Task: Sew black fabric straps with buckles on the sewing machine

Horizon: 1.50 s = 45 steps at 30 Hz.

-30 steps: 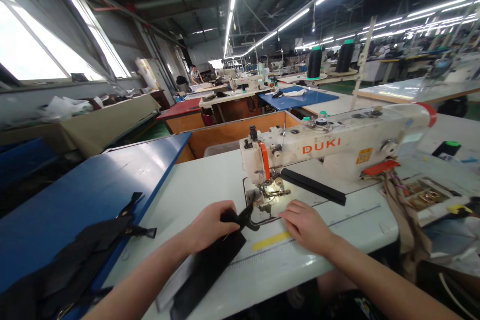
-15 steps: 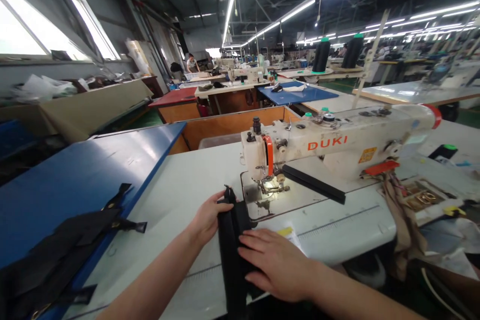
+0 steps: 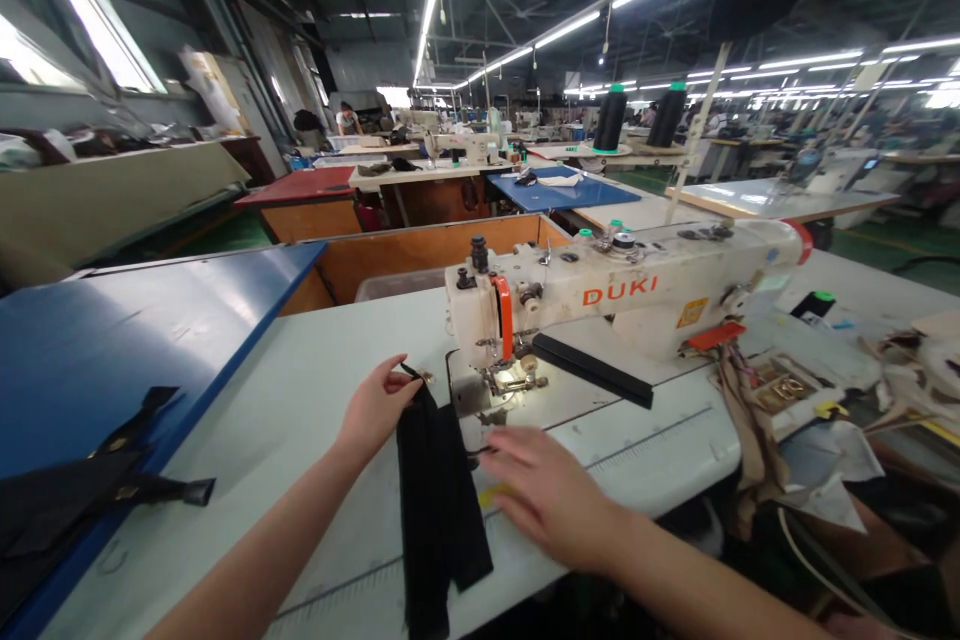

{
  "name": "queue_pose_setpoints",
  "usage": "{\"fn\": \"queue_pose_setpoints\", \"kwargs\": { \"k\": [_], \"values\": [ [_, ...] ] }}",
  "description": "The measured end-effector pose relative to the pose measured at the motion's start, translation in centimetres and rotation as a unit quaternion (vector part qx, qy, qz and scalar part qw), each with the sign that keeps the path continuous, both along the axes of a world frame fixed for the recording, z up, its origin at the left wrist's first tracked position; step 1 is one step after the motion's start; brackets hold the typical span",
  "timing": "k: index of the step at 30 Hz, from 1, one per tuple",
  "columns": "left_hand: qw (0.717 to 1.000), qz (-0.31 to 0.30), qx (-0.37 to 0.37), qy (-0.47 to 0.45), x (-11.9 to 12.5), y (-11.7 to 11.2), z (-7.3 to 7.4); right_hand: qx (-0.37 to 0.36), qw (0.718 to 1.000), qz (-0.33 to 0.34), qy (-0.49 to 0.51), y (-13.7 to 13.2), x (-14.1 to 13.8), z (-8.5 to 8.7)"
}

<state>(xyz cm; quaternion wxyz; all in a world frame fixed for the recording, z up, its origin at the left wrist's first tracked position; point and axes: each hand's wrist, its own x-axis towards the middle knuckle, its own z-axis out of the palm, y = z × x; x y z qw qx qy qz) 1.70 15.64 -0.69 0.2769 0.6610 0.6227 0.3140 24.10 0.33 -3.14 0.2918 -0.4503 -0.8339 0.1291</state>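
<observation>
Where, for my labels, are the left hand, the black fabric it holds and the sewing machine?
Left hand (image 3: 373,410): head view, back of hand.
Black fabric (image 3: 425,510): head view, left strip.
Sewing machine (image 3: 637,270): head view, arm's side.

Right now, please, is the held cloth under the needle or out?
Out: the cloth lies beside the machine, its far end in the left hand.

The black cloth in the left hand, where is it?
In the head view, the black cloth lies on the pale table, front-left of the sewing machine, its far end in the left hand and the right hand beside it.
</observation>
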Motion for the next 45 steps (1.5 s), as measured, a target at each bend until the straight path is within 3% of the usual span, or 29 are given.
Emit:
{"fn": "queue_pose_setpoints", "kwargs": {
  "k": [2, 4, 6, 9, 13, 20, 23, 25, 28, 31, 33, 34, 36, 38, 40, 45],
  "values": [
    [0.998, 0.002, 0.026, 0.049, -0.4, -0.4, 0.2, -0.003, 0.991, -0.136, -0.018, 1.2, 3.4, 0.3],
    [0.994, -0.003, 0.06, 0.089, -0.7, -1.2, 0.2, -0.045, 0.951, -0.288, -0.098, 2.4, 7.2, 0.8],
    [0.989, -0.018, 0.094, 0.115, -0.8, -2.3, 0.1, -0.071, 0.929, -0.341, -0.128, 3.3, 10.5, 1.1],
    [0.975, -0.063, 0.15, 0.153, -0.8, -4.5, -0.7, -0.099, 0.918, -0.347, -0.166, 3.8, 13.3, 1.2],
    [0.94, -0.135, 0.219, 0.225, -1.0, -7.3, -1.8, -0.099, 0.912, -0.346, -0.197, 3.9, 13.8, 0.9],
    [0.921, -0.172, 0.211, 0.279, -2.2, -8.7, -1.8, -0.032, 0.912, -0.382, -0.146, 3.6, 14.7, 1.2],
    [0.912, -0.176, 0.229, 0.291, -2.1, -8.9, -1.3, 0.062, 0.918, -0.382, -0.087, 0.7, 14.2, 2.9],
    [0.901, -0.184, 0.267, 0.288, -1.8, -9.6, -0.8, 0.212, 0.924, -0.319, -0.013, -2.5, 13.3, 4.8],
    [0.868, -0.224, 0.359, 0.261, -0.9, -12.1, 0.2, 0.263, 0.94, -0.216, 0.002, -7.2, 11.2, 8.1],
    [0.812, -0.304, 0.45, 0.215, 0.2, -15.2, 1.3, 0.202, 0.967, -0.148, 0.049, -9.0, 8.7, 10.2],
    [0.775, -0.352, 0.487, 0.197, 1.0, -16.7, 1.9, 0.066, 0.985, -0.113, 0.116, -8.0, 6.7, 10.2],
    [0.76, -0.367, 0.499, 0.198, 1.4, -17.1, 2.1, -0.046, 0.983, -0.087, 0.154, -7.0, 5.6, 9.7],
    [0.737, -0.386, 0.506, 0.227, 1.7, -17.4, 2.4, -0.244, 0.936, -0.037, 0.251, -4.2, 3.3, 8.4],
    [0.723, -0.395, 0.495, 0.275, 1.6, -17.0, 2.4, -0.337, 0.887, -0.007, 0.315, -1.4, 1.0, 6.8],
    [0.721, -0.395, 0.473, 0.316, 0.9, -16.3, 2.4, -0.383, 0.872, 0.021, 0.305, 1.0, -1.0, 5.5],
    [0.759, -0.356, 0.445, 0.314, -1.4, -14.7, 2.0, -0.338, 0.905, 0.007, 0.258, 4.5, -4.3, 4.0]
  ]
}}
